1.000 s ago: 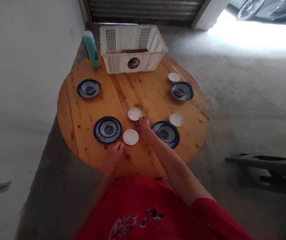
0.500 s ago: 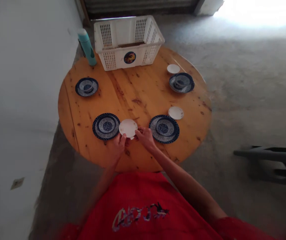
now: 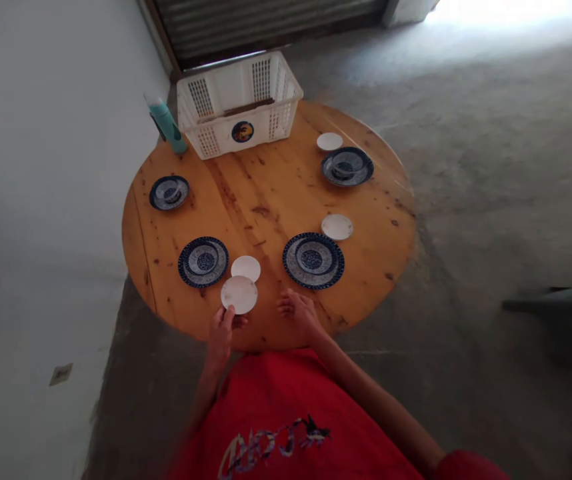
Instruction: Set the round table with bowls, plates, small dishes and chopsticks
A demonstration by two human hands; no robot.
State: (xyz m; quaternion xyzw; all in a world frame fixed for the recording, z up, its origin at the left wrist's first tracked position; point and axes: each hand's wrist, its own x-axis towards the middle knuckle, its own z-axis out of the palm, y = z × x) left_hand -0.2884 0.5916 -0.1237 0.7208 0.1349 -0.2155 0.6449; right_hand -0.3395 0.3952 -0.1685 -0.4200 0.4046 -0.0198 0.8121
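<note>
My left hand (image 3: 224, 328) grips a small white saucer (image 3: 239, 295) by its near edge, thumb on top. Just beyond it a second white saucer (image 3: 246, 267) lies on the round wooden table (image 3: 266, 230), partly overlapped in view by the held one. My right hand (image 3: 300, 312) is apart from everything, fingers loosely curled and spread, holding nothing. A blue-patterned plate with a bowl (image 3: 313, 260) sits just beyond the right hand. To the left of the saucers rests another blue-patterned plate with a bowl (image 3: 203, 261).
At the far side stand a white plastic basket (image 3: 241, 137) and a teal bottle (image 3: 167, 125). More blue-patterned dishes are at the far left (image 3: 169, 193) and far right (image 3: 347, 166). White saucers (image 3: 337, 227) lie on the right side. A wall (image 3: 41, 200) runs along the left.
My right hand has let go of the white saucers and moved right. One saucer now lies on the table, while my left hand has drawn the other toward me. The view has shifted slightly.
</note>
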